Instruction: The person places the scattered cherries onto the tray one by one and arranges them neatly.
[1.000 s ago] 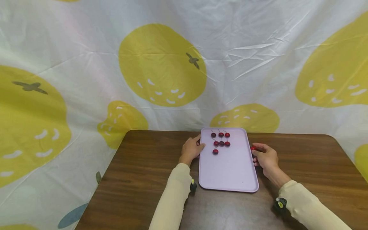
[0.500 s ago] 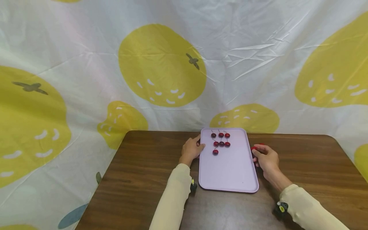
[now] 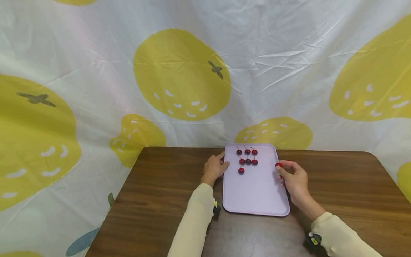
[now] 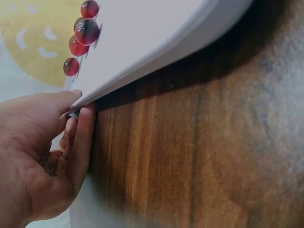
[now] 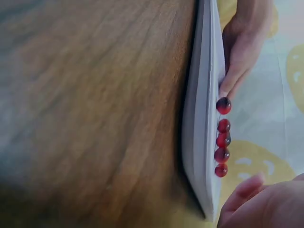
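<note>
A pale lilac tray (image 3: 253,196) lies on the table, its long sides running away from me. On its far half sit several dark red cherries (image 3: 248,161) with thin stems: two rows of three and a single cherry (image 3: 241,171) nearer to me. My left hand (image 3: 213,168) pinches the tray's left rim; in the left wrist view the thumb is on top and the fingers are underneath. My right hand (image 3: 296,179) holds a bright red cherry (image 3: 278,165) between thumb and forefinger, over the right rim. The right wrist view does not show that cherry.
The brown wooden table (image 3: 154,200) extends on both sides of the tray. Close behind its back edge hangs a white cloth (image 3: 199,135) with large yellow fruit prints. A small dark device (image 3: 314,241) sits at each wrist.
My right hand has moved slightly left with the cherry, from beside the tray to over its right rim. The left hand keeps its grip, and the cherries on the tray lie as before.
</note>
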`<act>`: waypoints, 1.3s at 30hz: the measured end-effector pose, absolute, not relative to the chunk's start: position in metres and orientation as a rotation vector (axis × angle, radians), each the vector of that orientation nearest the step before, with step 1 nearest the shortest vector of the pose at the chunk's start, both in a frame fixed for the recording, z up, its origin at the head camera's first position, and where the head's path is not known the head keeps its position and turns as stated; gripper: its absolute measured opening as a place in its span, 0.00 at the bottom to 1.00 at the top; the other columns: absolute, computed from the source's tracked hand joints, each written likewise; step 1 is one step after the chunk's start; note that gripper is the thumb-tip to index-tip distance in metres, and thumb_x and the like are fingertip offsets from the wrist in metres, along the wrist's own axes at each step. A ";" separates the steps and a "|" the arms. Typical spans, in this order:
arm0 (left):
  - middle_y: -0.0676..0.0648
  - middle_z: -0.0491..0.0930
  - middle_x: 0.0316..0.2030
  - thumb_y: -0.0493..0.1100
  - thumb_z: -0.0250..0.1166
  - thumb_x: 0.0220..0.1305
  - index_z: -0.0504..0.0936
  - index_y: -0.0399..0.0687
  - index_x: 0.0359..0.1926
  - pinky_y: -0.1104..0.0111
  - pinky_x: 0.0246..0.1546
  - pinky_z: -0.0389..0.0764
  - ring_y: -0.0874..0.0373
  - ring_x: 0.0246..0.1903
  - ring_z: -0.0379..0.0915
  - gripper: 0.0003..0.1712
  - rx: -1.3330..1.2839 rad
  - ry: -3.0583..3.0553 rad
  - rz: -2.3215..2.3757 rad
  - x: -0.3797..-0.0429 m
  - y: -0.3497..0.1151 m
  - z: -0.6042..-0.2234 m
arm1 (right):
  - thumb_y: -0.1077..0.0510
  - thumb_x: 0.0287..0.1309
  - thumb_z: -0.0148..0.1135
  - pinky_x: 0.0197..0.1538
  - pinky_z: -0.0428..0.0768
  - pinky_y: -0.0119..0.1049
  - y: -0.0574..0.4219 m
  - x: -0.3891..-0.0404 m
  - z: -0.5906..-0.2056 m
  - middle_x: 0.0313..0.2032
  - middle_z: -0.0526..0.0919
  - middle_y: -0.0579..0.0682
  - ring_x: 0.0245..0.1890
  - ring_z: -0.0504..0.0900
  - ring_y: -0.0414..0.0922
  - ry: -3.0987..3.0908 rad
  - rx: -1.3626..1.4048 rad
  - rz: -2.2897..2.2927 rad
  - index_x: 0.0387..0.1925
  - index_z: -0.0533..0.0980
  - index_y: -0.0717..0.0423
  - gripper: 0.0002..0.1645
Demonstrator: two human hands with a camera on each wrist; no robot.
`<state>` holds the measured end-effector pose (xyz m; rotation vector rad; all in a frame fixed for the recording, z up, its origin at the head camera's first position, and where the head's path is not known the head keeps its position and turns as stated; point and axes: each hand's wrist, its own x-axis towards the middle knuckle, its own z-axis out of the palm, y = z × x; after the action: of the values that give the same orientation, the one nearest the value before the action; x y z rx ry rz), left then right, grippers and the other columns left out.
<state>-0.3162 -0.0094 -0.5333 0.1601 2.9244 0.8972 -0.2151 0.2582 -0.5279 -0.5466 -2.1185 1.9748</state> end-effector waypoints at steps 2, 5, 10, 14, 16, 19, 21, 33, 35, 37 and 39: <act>0.46 0.79 0.46 0.55 0.64 0.75 0.69 0.62 0.79 0.56 0.52 0.78 0.51 0.46 0.75 0.34 0.160 2.923 0.895 -0.316 -0.010 -0.534 | 0.60 0.69 0.69 0.26 0.82 0.31 0.254 -0.216 -0.527 0.35 0.84 0.31 0.27 0.85 0.33 -2.135 -0.497 1.979 0.61 0.78 0.61 0.22; 0.46 0.78 0.45 0.55 0.65 0.75 0.69 0.62 0.79 0.57 0.51 0.78 0.52 0.46 0.75 0.34 0.157 2.918 0.896 -0.316 -0.010 -0.535 | 0.61 0.68 0.69 0.30 0.85 0.32 0.248 -0.217 -0.528 0.36 0.85 0.31 0.32 0.87 0.33 -2.189 -0.417 1.958 0.62 0.79 0.62 0.23; 0.45 0.77 0.45 0.54 0.65 0.75 0.70 0.61 0.79 0.57 0.51 0.78 0.51 0.46 0.75 0.35 0.146 2.913 0.905 -0.315 -0.010 -0.534 | 0.61 0.67 0.71 0.35 0.86 0.30 0.237 -0.219 -0.531 0.43 0.92 0.47 0.33 0.85 0.29 -2.330 -0.264 1.834 0.58 0.81 0.66 0.21; 0.45 0.77 0.46 0.54 0.65 0.75 0.69 0.61 0.79 0.57 0.50 0.77 0.51 0.46 0.74 0.35 0.135 2.907 0.913 -0.314 -0.009 -0.532 | 0.61 0.66 0.72 0.36 0.82 0.26 0.227 -0.221 -0.532 0.48 0.90 0.62 0.33 0.82 0.26 -2.429 -0.155 1.743 0.56 0.83 0.66 0.20; 0.45 0.77 0.46 0.54 0.65 0.75 0.69 0.61 0.79 0.58 0.50 0.77 0.51 0.46 0.74 0.35 0.132 2.904 0.919 -0.313 -0.009 -0.531 | 0.62 0.65 0.72 0.36 0.82 0.26 0.223 -0.222 -0.533 0.48 0.89 0.65 0.34 0.82 0.25 -2.462 -0.120 1.722 0.55 0.83 0.66 0.19; 0.45 0.77 0.45 0.54 0.65 0.75 0.69 0.61 0.79 0.58 0.49 0.77 0.51 0.45 0.74 0.35 0.132 2.904 0.924 -0.313 -0.009 -0.530 | 0.63 0.65 0.72 0.36 0.83 0.26 0.217 -0.224 -0.533 0.47 0.90 0.66 0.33 0.83 0.26 -2.503 -0.072 1.706 0.54 0.83 0.67 0.18; 0.45 0.77 0.45 0.54 0.65 0.75 0.69 0.60 0.79 0.58 0.49 0.77 0.52 0.46 0.74 0.35 0.137 2.911 0.917 -0.313 -0.009 -0.529 | 0.63 0.64 0.72 0.35 0.83 0.28 0.213 -0.225 -0.533 0.46 0.90 0.65 0.32 0.84 0.28 -2.528 -0.059 1.680 0.52 0.84 0.66 0.17; 0.44 0.78 0.47 0.54 0.64 0.75 0.69 0.62 0.79 0.55 0.51 0.78 0.50 0.44 0.74 0.34 0.156 2.922 0.897 -0.315 -0.010 -0.531 | 0.63 0.57 0.76 0.43 0.79 0.40 0.197 -0.238 -0.533 0.36 0.90 0.55 0.37 0.86 0.46 -2.740 0.068 1.223 0.40 0.85 0.58 0.09; 0.44 0.77 0.47 0.54 0.64 0.75 0.69 0.62 0.79 0.56 0.50 0.78 0.50 0.44 0.73 0.34 0.158 2.918 0.901 -0.314 -0.010 -0.531 | 0.64 0.57 0.75 0.44 0.80 0.41 0.196 -0.240 -0.533 0.36 0.90 0.55 0.38 0.87 0.47 -2.741 0.080 1.223 0.40 0.85 0.58 0.09; 0.44 0.77 0.46 0.54 0.64 0.75 0.69 0.61 0.79 0.56 0.50 0.78 0.51 0.43 0.73 0.34 0.160 2.921 0.901 -0.314 -0.010 -0.531 | 0.64 0.57 0.75 0.44 0.80 0.41 0.196 -0.243 -0.534 0.37 0.90 0.56 0.39 0.87 0.48 -2.740 0.085 1.217 0.40 0.85 0.59 0.09; 0.44 0.77 0.45 0.54 0.64 0.75 0.69 0.61 0.79 0.56 0.49 0.78 0.51 0.43 0.73 0.34 0.162 2.923 0.899 -0.314 -0.010 -0.531 | 0.64 0.56 0.76 0.44 0.81 0.41 0.195 -0.245 -0.534 0.37 0.91 0.56 0.39 0.87 0.48 -2.733 0.083 1.214 0.40 0.85 0.58 0.09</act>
<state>-0.3137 -0.0099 -0.5308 0.1616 2.9232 0.8986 -0.2451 0.1953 -0.5345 0.0827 -2.7330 1.2138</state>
